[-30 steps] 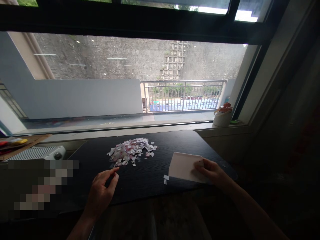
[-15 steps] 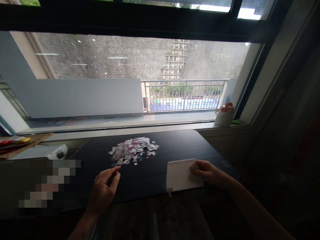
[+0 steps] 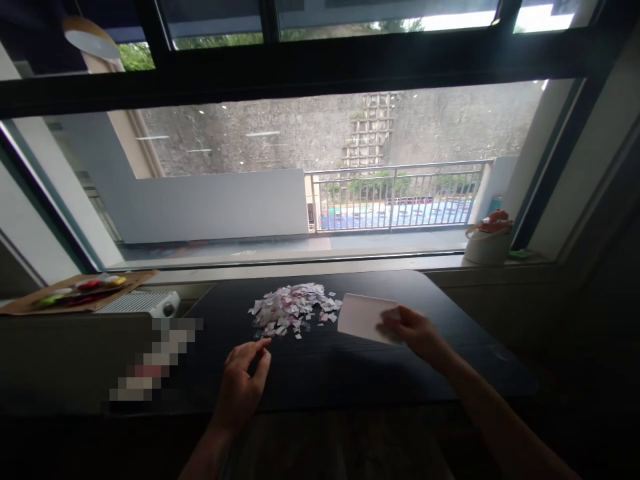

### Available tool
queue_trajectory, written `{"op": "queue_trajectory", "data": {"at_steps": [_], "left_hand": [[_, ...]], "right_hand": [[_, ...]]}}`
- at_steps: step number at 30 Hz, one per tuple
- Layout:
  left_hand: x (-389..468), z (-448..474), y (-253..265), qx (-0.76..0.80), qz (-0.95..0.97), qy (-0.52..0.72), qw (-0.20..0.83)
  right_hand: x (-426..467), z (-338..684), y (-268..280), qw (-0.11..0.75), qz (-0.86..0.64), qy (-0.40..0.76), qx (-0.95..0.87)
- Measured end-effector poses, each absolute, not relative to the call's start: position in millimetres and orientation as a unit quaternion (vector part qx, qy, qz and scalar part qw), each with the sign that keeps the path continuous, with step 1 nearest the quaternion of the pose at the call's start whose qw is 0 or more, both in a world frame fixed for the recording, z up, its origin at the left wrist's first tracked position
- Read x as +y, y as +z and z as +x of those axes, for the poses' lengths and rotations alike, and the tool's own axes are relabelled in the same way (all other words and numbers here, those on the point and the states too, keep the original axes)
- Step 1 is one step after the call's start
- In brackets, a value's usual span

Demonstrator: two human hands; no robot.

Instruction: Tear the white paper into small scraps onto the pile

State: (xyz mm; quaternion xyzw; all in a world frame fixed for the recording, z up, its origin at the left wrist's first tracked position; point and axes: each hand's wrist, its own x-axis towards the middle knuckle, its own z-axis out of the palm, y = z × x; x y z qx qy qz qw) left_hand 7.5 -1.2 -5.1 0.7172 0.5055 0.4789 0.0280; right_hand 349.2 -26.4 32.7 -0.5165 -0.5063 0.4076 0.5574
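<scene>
White card (image 3: 361, 316) in right hand (image 3: 411, 332), paper scraps (image 3: 291, 308) beyond left hand (image 3: 244, 379).

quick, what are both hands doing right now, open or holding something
Left hand: loosely open, nothing seen in it, beside the paper scraps.
Right hand: closed on a pale card.

Pale card (image 3: 363, 318), aslant; paper scraps (image 3: 290, 310) (whitish, some pinkish) heaped to its left

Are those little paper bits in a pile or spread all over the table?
Mostly piled: the paper bits overlap in one heap on the dark table, with a few loose ones lying around its edge.
</scene>
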Motion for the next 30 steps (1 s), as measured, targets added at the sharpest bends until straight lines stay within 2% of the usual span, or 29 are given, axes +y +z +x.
{"op": "queue_trajectory", "data": {"at_steps": [7, 11, 22, 30], "left_hand": [[-0.3, 8.1, -7.9, 0.504, 0.712, 0.487, 0.044], [-0.9, 8.9, -7.4, 0.501, 0.712, 0.490, 0.045], [-3.1, 10.9, -2.4, 0.506, 0.716, 0.479, 0.040], [-5.6, 11.7, 0.3, 0.510, 0.721, 0.466, 0.042]], "right_hand": [[25.1, 319.9, 26.7, 0.546, -0.536, 0.330, -0.553], [3.5, 311.8, 27.2, 0.523, -0.516, 0.356, -0.579], [-36.9, 306.5, 27.8, 0.541, -0.519, 0.380, -0.541], [-50.6, 288.7, 34.9, 0.508, -0.506, 0.412, -0.562]]}}
